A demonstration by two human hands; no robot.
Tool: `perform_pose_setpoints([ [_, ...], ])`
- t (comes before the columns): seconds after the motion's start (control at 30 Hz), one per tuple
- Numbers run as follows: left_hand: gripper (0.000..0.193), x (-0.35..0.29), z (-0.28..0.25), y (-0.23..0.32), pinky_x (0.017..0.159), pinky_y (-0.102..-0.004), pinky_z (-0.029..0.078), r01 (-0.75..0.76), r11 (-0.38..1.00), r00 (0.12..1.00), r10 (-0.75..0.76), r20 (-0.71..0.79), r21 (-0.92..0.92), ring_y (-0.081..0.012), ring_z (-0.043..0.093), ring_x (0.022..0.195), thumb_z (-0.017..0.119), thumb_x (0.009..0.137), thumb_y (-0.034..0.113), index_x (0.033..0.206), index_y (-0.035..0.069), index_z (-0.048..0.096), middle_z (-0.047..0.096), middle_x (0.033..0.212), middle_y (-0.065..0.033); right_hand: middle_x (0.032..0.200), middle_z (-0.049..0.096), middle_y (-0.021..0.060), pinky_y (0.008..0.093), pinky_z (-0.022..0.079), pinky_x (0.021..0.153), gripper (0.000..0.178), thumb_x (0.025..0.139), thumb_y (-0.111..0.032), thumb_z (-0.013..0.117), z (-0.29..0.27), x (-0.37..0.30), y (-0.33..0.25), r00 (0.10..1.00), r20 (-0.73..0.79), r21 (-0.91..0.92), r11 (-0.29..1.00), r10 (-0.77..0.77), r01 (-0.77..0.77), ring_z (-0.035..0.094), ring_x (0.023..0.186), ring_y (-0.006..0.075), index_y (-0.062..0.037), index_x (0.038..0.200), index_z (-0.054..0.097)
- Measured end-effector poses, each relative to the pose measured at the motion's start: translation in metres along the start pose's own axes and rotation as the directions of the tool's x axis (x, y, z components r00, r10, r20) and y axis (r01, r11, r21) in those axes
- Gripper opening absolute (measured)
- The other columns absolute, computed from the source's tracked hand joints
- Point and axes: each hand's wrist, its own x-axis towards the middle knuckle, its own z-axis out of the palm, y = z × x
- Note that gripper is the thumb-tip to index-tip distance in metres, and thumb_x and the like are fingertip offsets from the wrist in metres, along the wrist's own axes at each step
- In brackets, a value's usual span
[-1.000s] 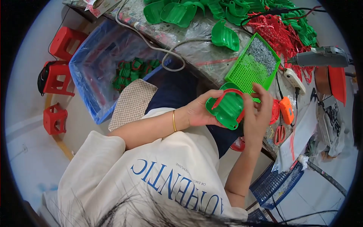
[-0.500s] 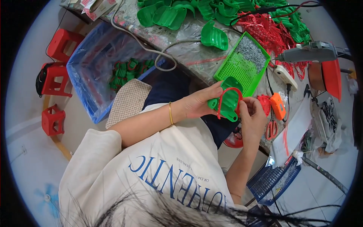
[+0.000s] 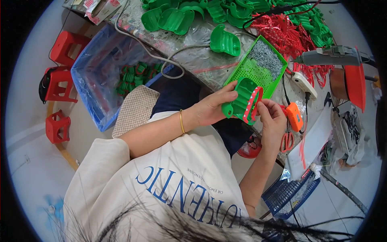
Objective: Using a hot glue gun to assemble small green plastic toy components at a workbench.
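My left hand [image 3: 217, 103] is closed on a curved green plastic shell [image 3: 243, 94], with the thumb on top and the shell's ribbed hollow face upward. A thin red toothed band [image 3: 253, 105] with white triangular teeth curves along the shell's right edge. My right hand [image 3: 273, 123] pinches this band between thumb and fingertips. The band touches the shell; whether it is seated in the edge cannot be made out. Just beyond both hands is a bright green tray [image 3: 261, 82] with small silvery pieces in its far part.
Loose green shells [image 3: 176, 21] and a heap of red toothed bands [image 3: 278, 30] lie at the back. A grey power tool [image 3: 328, 57], orange device [image 3: 295, 117] and red-handled scissors [image 3: 287, 142] are rightward. A lined blue bin [image 3: 90, 86] stands left, holding green-and-red pieces.
The red band has turned from an upright loop across the shell to lie along its right edge, its white teeth now showing. Both hands keep their hold; the shell has tilted.
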Motion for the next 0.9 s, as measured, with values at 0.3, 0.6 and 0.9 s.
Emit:
perform_pose_setpoints([
  [0.3, 0.072, 0.000, -0.009, -0.007, 0.101, -0.0344, 0.042, -0.026, 0.999, 0.999, 0.027, -0.023, 0.027, -0.0165, 0.050, 0.121, 0.065, 0.089, 0.026, 0.146, 0.009, 0.024, 0.047, 0.135, -0.0065, 0.085, 0.065, 0.0041, 0.0211, 0.048, 0.068, 0.015, 0.088, -0.006, 0.065, 0.001, 0.006, 0.010, 0.999, 0.024, 0.044, 0.999, 0.031, -0.032, 0.059, 0.074, 0.0085, 0.0040, 0.098, 0.063],
  [0.6, 0.082, -0.001, -0.014, -0.007, 0.098, -0.0345, 0.043, -0.010, 0.979, 0.994, 0.033, -0.107, 0.202, -0.0176, 0.049, 0.120, 0.072, 0.083, 0.029, 0.148, 0.014, 0.024, 0.046, 0.135, -0.0044, 0.086, 0.065, 0.0034, 0.0202, 0.045, 0.067, 0.017, 0.088, -0.009, 0.066, 0.010, 0.001, 0.014, 0.999, -0.044, -0.012, 1.000, -0.001, 0.000, 0.058, 0.073, 0.0080, 0.0024, 0.100, 0.063],
  [0.9, 0.092, -0.001, -0.010, -0.007, 0.098, -0.0304, 0.041, -0.016, 0.902, 0.988, 0.080, -0.130, 0.431, -0.0170, 0.046, 0.121, 0.080, 0.071, 0.017, 0.147, 0.014, 0.027, 0.046, 0.135, -0.0066, 0.088, 0.065, 0.0053, 0.0218, 0.049, 0.070, 0.016, 0.088, -0.007, 0.065, 0.014, -0.001, 0.020, 0.996, -0.092, -0.105, 0.994, -0.012, 0.002, 0.061, 0.077, 0.0099, 0.0041, 0.099, 0.062],
])
